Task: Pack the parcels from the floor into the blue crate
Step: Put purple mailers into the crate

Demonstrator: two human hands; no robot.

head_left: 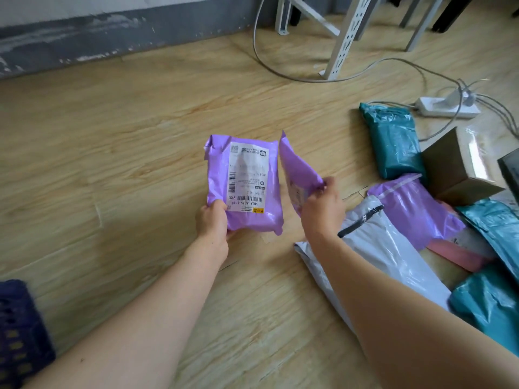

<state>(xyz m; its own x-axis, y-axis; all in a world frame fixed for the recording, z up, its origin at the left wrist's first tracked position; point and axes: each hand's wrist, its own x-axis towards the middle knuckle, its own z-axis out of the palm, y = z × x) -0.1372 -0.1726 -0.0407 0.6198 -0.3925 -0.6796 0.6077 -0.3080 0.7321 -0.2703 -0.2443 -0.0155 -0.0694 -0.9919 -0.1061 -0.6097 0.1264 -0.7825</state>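
As its fingers curl round the lower corner of a labelled purple parcel [254,217], the left hand [212,220] holds it face-up above the wooden floor [126,150]; the shipping label [247,178] reads "140A A015-11-08". The right hand [323,209] pinches a second purple parcel [296,169] edge-on just beside it, both forearms outstretched. The blue crate [19,327] stands at lower left, well apart.

Wood floor [126,153], parcels [393,141], power strip [446,108], crate [19,327]

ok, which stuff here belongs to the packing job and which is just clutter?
Job: labelled purple parcel in left hand, second purple parcel in right hand, teal parcel, white parcel, cardboard box, blue crate.
Lying about: power strip, cables, rack leg.
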